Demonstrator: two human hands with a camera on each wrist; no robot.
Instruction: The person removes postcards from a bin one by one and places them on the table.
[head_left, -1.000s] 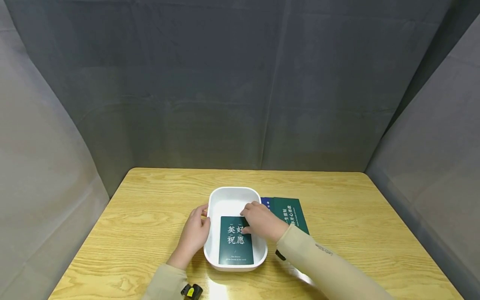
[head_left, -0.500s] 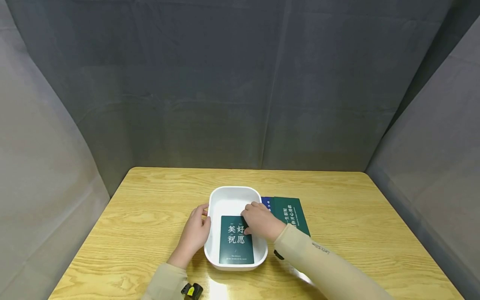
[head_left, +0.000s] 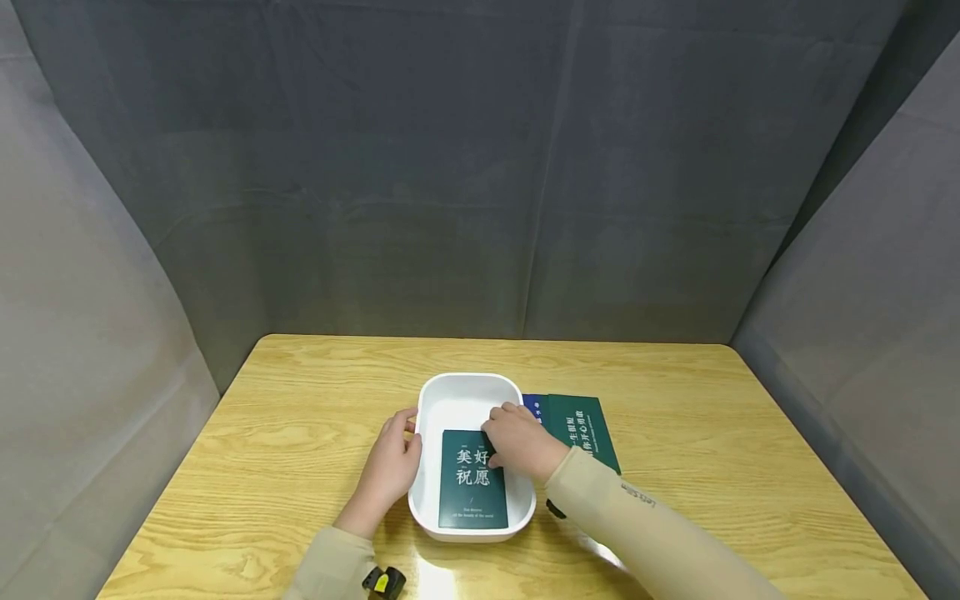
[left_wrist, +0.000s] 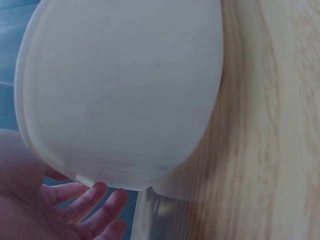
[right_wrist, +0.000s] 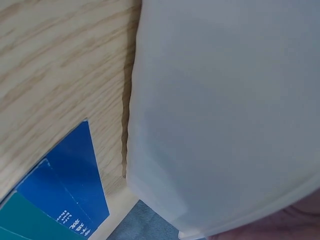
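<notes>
At the near edge of the table [head_left: 300, 400], about 7 o'clock from the tub, a small black and yellow device [head_left: 384, 582] sits at the left wrist, half cut off by the frame. The left hand [head_left: 390, 468] rests against the outer left wall of the white tub [head_left: 467, 385], at 9 o'clock of it, with the fingers together and lightly bent along the rim; in the left wrist view only the fingertips [left_wrist: 95, 200] show, relaxed, beside the blurred white wall [left_wrist: 120, 90], so I cannot tell how firmly the hand holds. Inside the tub lies a dark green card [head_left: 473, 492] with white characters, flat on the bottom, in the near half of the tub. The right hand [head_left: 521, 442] reaches over the right rim from 3 o'clock and its fingers lie on the upper right corner of this card; they cover that corner, and whether they press or pinch it I cannot tell. The right wrist view shows mostly the white wall [right_wrist: 225, 110], very near and out of focus. Just beside the tub at 3 o'clock, on the table, lies a second green card [head_left: 585, 429], its near part hidden under the right sleeve [head_left: 645, 533]. A blue card [head_left: 534, 405] sticks out from under it toward the tub. Behind the table, at 12 o'clock, hangs a grey cloth [head_left: 480, 167].
</notes>
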